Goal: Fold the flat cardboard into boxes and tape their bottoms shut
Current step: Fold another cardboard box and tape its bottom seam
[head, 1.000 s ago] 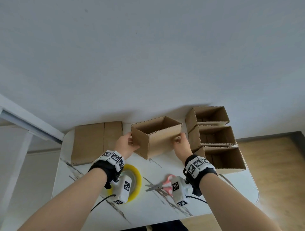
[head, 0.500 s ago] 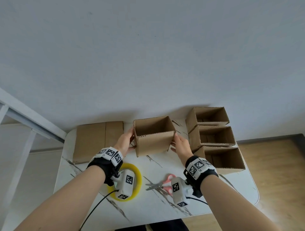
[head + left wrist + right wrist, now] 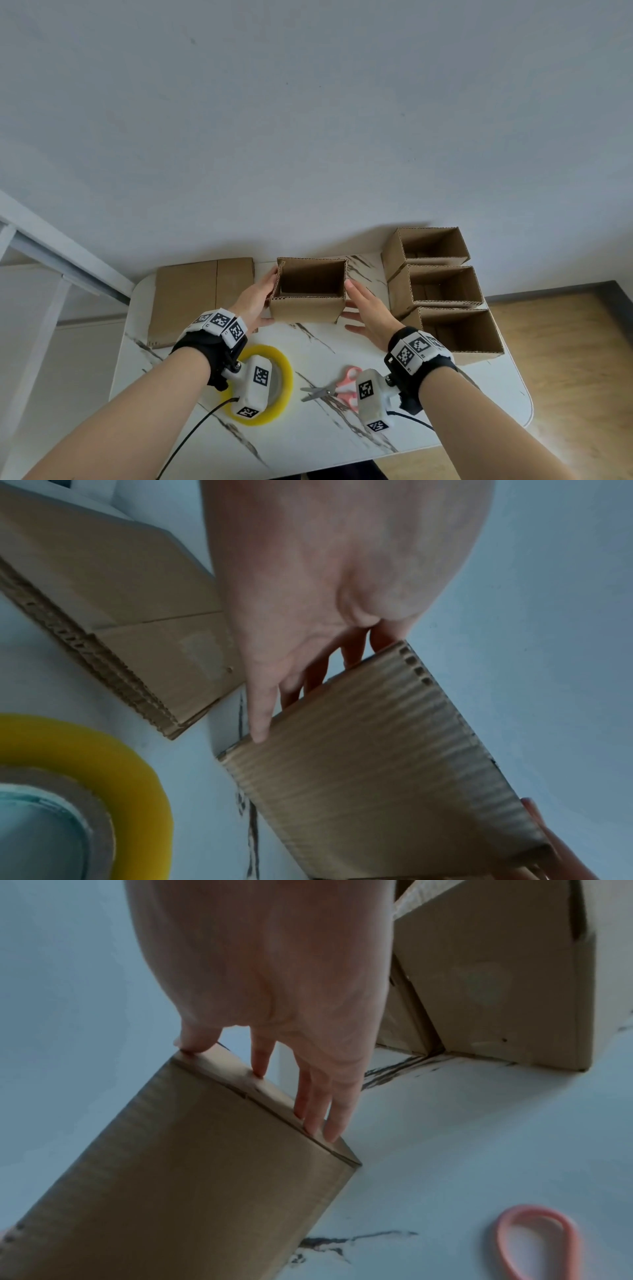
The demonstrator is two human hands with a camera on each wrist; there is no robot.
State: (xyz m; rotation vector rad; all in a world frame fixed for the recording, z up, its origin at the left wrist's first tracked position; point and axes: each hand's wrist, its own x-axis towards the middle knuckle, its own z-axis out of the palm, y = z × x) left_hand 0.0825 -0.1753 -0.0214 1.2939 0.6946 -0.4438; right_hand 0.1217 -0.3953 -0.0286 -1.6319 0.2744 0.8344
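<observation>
An open-topped cardboard box (image 3: 305, 310) stands upright on the white marble table (image 3: 325, 431), squared to me. My left hand (image 3: 255, 301) lies flat against its left wall, fingers straight, thumb by the front bottom corner. My right hand (image 3: 368, 310) touches the right wall with straight fingers, thumb spread away. In the left wrist view the left hand (image 3: 325, 574) lays its fingers along the box (image 3: 377, 764). From the right wrist, the right hand's (image 3: 274, 974) fingertips rest on the edge of the box (image 3: 188, 1164).
A stack of flat cardboard (image 3: 191, 294) lies at the back left. Three folded boxes (image 3: 399, 294) stand in a row on the right. A yellow tape roll (image 3: 286, 371) and pink-handled scissors (image 3: 322, 392) lie near the table's front, under my wrists.
The box has turned from a corner-on angle to square with me. Both hands went from gripping its corners to lying flat against its side walls.
</observation>
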